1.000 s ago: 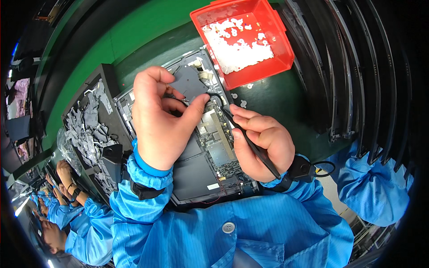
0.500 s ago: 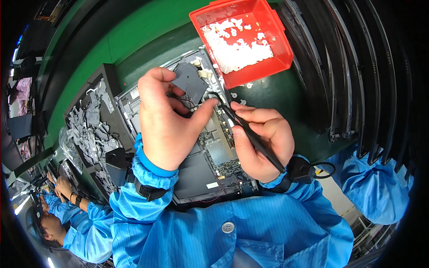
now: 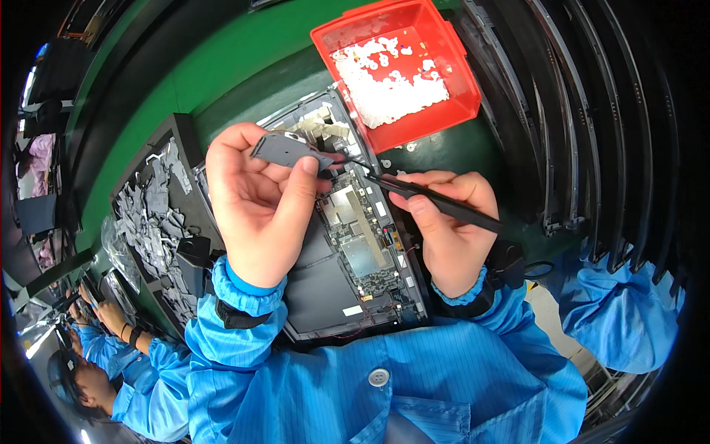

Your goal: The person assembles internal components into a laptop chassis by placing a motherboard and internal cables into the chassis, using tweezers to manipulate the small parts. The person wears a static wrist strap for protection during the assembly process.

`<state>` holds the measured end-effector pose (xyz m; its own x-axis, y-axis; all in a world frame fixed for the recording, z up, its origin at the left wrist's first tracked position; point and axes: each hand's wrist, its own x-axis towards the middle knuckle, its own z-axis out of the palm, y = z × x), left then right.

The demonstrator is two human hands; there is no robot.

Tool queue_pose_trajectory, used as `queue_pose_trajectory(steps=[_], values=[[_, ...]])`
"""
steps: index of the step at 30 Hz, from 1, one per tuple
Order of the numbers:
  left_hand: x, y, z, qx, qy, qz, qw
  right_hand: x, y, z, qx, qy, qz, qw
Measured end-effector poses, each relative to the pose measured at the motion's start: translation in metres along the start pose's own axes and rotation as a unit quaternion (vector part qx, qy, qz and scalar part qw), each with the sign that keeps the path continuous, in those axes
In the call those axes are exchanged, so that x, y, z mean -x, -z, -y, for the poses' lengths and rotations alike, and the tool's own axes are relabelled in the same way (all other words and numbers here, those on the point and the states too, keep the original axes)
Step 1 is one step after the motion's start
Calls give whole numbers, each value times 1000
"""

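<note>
My left hand (image 3: 255, 211) is closed on a thin dark grey plate-like part (image 3: 285, 150), pinching it between thumb and fingers above an opened laptop base (image 3: 314, 296). The part is tilted, so its face shows only at a slant. My right hand (image 3: 455, 237) grips black tweezers (image 3: 440, 203). Their tips point left, close to the right end of the grey part; whether they touch it I cannot tell. Below the hands lies the laptop's circuit board (image 3: 366, 259), with a silvery plate and a tan strip on it.
A red bin (image 3: 466, 96) of small white pieces stands beyond the laptop, with a few loose white pieces beside it. At left, a dark tray (image 3: 177, 122) holds a heap of grey scraps (image 3: 151, 222). Black curved panels (image 3: 562, 111) stand at right. Other people in blue work nearby.
My left hand has shifted slightly left and turned, tipping the grey part from nearly face-on to a slant. My right hand has moved a little right, and the tweezers lie flatter.
</note>
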<state>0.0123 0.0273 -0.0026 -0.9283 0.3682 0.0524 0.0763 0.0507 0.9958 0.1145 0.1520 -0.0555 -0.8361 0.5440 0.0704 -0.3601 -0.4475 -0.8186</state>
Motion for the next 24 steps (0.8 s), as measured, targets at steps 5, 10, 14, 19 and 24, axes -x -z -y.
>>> queue_pose_trajectory(steps=[5, 10, 14, 19, 24], values=[[0, -1, 1, 41, -8, 33, 999, -2, 5, 7, -38, -16, -10, 999], [5, 1, 2, 47, -23, 39, 998, 3, 5, 8, -26, -45, 18, 998], [5, 5, 6, 36, -32, 48, 998, 3, 1, 10, -70, -53, 1, 996], [6, 5, 2, 32, -19, 45, 998, 4, 1, 9, -12, -46, 14, 999], [5, 0, 1, 37, -7, 41, 998, 3, 3, 9, -30, -52, 16, 998]])
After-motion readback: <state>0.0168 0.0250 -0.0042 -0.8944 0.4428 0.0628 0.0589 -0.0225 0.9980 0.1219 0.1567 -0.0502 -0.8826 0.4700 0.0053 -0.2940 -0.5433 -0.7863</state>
